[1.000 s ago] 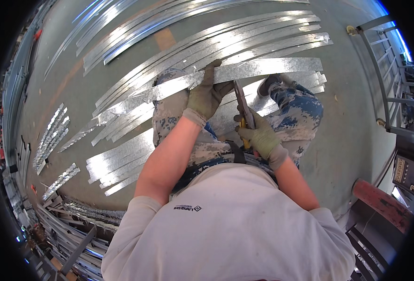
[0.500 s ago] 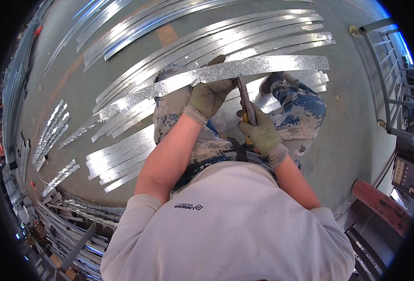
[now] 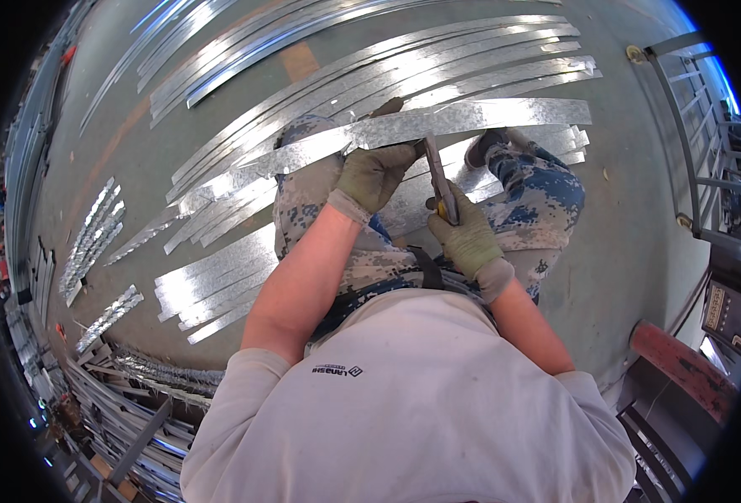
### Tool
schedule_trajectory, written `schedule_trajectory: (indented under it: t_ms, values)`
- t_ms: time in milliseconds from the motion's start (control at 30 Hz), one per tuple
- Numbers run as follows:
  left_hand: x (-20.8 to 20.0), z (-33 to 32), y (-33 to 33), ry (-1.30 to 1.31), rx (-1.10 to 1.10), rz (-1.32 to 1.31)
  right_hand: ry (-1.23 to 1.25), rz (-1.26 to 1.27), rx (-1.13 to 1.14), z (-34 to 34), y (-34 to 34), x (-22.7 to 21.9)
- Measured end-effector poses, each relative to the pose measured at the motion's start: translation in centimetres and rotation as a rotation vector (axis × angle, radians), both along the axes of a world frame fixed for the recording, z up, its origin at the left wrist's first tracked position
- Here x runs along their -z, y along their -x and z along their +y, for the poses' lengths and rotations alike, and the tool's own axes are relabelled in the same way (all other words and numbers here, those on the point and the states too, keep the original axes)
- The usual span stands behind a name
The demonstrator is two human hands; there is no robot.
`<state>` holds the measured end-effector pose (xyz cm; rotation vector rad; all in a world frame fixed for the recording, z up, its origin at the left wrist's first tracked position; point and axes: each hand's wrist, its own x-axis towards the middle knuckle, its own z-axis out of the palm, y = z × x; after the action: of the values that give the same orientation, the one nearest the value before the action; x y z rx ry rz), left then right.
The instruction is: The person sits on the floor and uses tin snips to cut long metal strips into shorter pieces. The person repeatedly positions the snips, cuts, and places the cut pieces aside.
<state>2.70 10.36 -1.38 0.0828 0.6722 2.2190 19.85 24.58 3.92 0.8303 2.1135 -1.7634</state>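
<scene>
A long, shiny galvanized metal strip (image 3: 504,116) lies across my raised knee, running from the upper right down to the left. My left hand (image 3: 374,176), in a greenish work glove, is closed on the strip's near edge, its fingers partly hidden behind the metal. My right hand (image 3: 466,238), gloved too, is wrapped round the handles of tin snips (image 3: 439,174). Their grey jaws point away from me and meet the strip's near edge just right of my left hand. A bit of yellow handle shows at the right hand; the blade tips are hard to make out.
Several flat metal strips (image 3: 387,74) lie on the floor beyond my legs, and shorter pieces (image 3: 211,285) lie at the left. Perforated-looking strips (image 3: 93,235) are farther left. A metal frame on casters (image 3: 676,109) stands at the right, near a red cylinder (image 3: 681,369).
My right hand has closed tighter on the snips, so less yellow handle shows. My left hand and the strip have hardly moved.
</scene>
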Motion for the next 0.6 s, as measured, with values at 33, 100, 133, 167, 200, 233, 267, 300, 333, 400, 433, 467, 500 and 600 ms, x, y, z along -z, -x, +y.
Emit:
schedule_trajectory:
  t_ms: [33,100,133,167,200,233,267,300,333,400,433,467,500,600]
  values:
    - [-0.1,0.1,0.0,0.007,0.002,-0.014,-0.020,0.025,0.006,0.0,-0.1,0.3]
    - [-0.2,0.1,0.0,0.024,0.006,-0.037,-0.059,0.077,0.018,-0.2,-0.3,1.0]
    - [-0.1,0.2,0.0,0.031,0.012,-0.044,-0.069,0.074,0.014,-0.1,-0.4,1.1]
    - [0.3,0.0,0.1,0.037,0.016,-0.050,-0.080,0.072,0.007,-0.1,-0.4,1.1]
    - [0.7,-0.1,0.2,0.043,0.019,-0.056,-0.091,0.069,0.000,-0.1,-0.3,1.0]
    - [1.2,-0.2,0.2,0.012,0.029,-0.068,-0.065,0.024,0.015,-0.2,-0.3,0.8]
    - [1.3,-0.2,0.3,-0.018,0.038,-0.079,-0.039,-0.021,0.029,-0.3,-0.1,0.5]
    - [1.5,-0.2,0.3,-0.042,0.027,-0.079,-0.012,-0.066,0.044,-0.4,0.0,0.3]
    - [1.6,-0.1,0.3,-0.066,0.015,-0.079,0.019,-0.068,0.065,-0.5,0.0,0.3]
    - [0.6,0.7,0.0,-0.102,-0.036,-0.058,0.081,-0.075,0.120,-0.6,-0.2,0.6]
    - [0.1,0.8,0.1,-0.081,-0.038,-0.071,0.025,-0.063,0.115,-0.6,-0.3,1.2]
    - [-0.3,0.8,0.2,-0.060,-0.042,-0.084,-0.031,-0.051,0.108,-0.7,-0.3,1.7]
    - [-0.6,0.9,0.3,-0.039,-0.045,-0.096,-0.086,-0.039,0.101,-0.7,-0.3,2.1]
    - [-1.0,0.9,0.3,-0.048,-0.033,-0.085,-0.120,0.010,0.114,-0.9,-0.4,1.8]
